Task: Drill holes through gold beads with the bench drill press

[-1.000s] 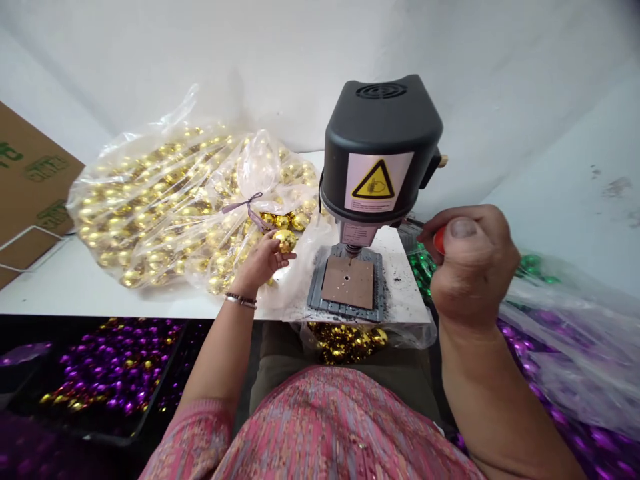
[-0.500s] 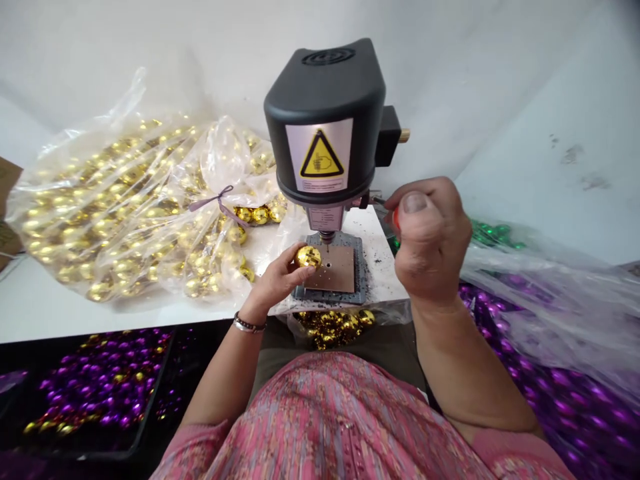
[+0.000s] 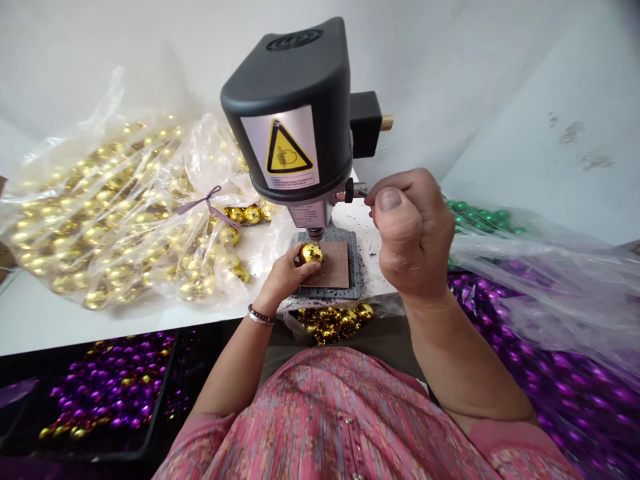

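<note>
My left hand (image 3: 286, 273) pinches a shiny gold ball (image 3: 311, 254) between thumb and fingers, over the brown board (image 3: 334, 265) on the base of the drill press (image 3: 295, 120). The ball sits right under the chuck (image 3: 315, 233); the bit's tip is hidden or too small to make out. To the right of the machine, my right hand (image 3: 415, 230) is closed round the end of its feed lever, where a bit of red shows at the fingers.
A tied clear bag of gold balls (image 3: 110, 207) lies on the left of the white table (image 3: 30, 327). Below are a black tray (image 3: 150, 427) of purple and gold balls and gold balls (image 3: 335, 323) at the table's edge. Green balls (image 3: 483, 217) and bagged purple balls (image 3: 560, 380) lie right.
The gold ball in my left hand has moved from beside the drill to under the chuck. The view has shifted, so the machine appears further left. My right hand stays on the lever.
</note>
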Motion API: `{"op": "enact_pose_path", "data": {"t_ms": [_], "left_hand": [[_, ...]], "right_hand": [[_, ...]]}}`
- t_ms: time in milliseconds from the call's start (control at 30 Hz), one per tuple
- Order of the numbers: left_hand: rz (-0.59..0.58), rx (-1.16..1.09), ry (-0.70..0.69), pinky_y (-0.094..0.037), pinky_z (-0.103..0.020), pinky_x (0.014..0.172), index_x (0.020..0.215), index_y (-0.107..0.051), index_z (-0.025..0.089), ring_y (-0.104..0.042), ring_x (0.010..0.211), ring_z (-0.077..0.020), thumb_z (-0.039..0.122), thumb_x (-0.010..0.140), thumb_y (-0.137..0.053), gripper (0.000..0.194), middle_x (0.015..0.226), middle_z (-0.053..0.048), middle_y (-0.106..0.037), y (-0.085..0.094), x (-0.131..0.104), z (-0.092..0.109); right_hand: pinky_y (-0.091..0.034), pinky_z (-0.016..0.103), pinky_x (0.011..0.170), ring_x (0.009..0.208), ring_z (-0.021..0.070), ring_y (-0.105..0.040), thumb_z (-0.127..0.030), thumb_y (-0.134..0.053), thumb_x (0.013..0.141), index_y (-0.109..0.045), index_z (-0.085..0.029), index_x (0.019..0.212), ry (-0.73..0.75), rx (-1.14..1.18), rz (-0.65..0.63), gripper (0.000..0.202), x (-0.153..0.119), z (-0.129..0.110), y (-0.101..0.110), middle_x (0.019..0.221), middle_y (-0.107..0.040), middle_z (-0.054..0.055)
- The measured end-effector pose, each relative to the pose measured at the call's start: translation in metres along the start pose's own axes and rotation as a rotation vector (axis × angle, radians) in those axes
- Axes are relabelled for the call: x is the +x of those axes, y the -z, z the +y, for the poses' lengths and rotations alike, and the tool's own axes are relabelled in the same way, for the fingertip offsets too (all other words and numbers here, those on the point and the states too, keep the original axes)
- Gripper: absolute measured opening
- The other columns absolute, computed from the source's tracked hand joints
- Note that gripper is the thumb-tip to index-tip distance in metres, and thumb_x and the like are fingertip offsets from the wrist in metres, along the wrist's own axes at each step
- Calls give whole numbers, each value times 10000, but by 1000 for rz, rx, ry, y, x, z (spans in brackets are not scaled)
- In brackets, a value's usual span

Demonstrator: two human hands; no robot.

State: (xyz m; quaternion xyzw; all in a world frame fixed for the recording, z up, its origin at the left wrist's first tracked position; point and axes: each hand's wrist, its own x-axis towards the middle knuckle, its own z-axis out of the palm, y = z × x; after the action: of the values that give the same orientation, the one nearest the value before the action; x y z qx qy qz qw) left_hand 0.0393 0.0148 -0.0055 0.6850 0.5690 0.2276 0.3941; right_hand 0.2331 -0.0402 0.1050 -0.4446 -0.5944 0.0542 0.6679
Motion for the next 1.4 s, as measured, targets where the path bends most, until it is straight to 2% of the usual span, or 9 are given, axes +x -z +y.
{"op": "enact_pose_path", "data": {"t_ms": [133, 333, 500, 633, 733, 833, 1233, 1300, 1400], "left_hand": [[-10, 69, -7, -492, -319, 792, 1321, -617, 188, -641, 851, -204, 344, 757, -754, 601, 994, -45, -728, -3, 2, 7], [-31, 50, -187, -496, -306, 836, 1172, -699, 181, -623, 898, -199, 245, 689, -786, 495, 1005, -37, -713, -12, 11, 15], [-107, -49, -140, -500, -277, 785, 1199, -691, 161, -627, 851, -173, 242, 707, -756, 502, 964, -16, -726, -16, 15, 9], [-66, -33, -139, -504, -288, 836, 1272, -656, 172, -650, 934, -191, 262, 705, -769, 586, 1050, -25, -736, -18, 12, 4], [-47, -21, -141, -506, -322, 885, 1301, -641, 164, -660, 984, -216, 244, 707, -770, 613, 1122, -58, -735, -18, 10, 3], [-53, -27, -131, -507, -342, 907, 1290, -651, 166, -663, 1004, -234, 234, 703, -775, 603, 1135, -68, -737, -18, 10, 4], [-66, -93, -151, -511, -310, 851, 1219, -671, 191, -665, 931, -216, 242, 718, -761, 512, 1038, -19, -742, -21, 9, 0], [-57, -77, -160, -508, -319, 881, 1216, -669, 186, -662, 960, -225, 253, 715, -771, 516, 1063, -32, -740, -21, 9, -1], [-60, -56, -162, -501, -343, 917, 1226, -659, 171, -654, 1017, -250, 269, 718, -778, 531, 1112, -59, -733, -22, 10, -2]], "right_hand": [[-452, 199, 634, 610, 37, -469, -463, -428, 969, -583, -200, 830, -15, -20, -13, 335, -1, -1, 1, 667, -482, -42], [-430, 188, 596, 598, 35, -465, -463, -424, 965, -574, -208, 832, -45, -30, -34, 324, -1, -3, 3, 663, -490, -45], [-433, 194, 584, 583, 40, -467, -420, -458, 954, -583, -210, 813, -39, -50, -56, 283, -3, -5, 6, 658, -530, -47], [-428, 201, 584, 594, 41, -483, -310, -486, 931, -567, -201, 794, 30, -88, -92, 193, -14, -1, 10, 672, -562, -48], [-427, 214, 588, 597, 47, -490, -254, -511, 902, -557, -198, 782, 100, -154, -107, 140, -27, 8, 10, 673, -564, -48], [-452, 234, 610, 639, 71, -532, -233, -509, 885, -567, -207, 808, 176, -222, -52, 100, -39, 20, 6, 699, -585, -35], [-570, 336, 726, 813, 152, -675, -198, -503, 842, -590, -243, 972, 302, -92, 34, 163, -73, 77, -10, 794, -624, -9], [-573, 332, 723, 795, 146, -670, -204, -493, 856, -583, -239, 967, 300, -80, 51, 147, -72, 74, -11, 792, -620, -9], [-543, 288, 678, 699, 108, -622, -240, -468, 901, -588, -215, 924, 249, -94, 91, 124, -54, 51, -9, 765, -603, -14]]}}
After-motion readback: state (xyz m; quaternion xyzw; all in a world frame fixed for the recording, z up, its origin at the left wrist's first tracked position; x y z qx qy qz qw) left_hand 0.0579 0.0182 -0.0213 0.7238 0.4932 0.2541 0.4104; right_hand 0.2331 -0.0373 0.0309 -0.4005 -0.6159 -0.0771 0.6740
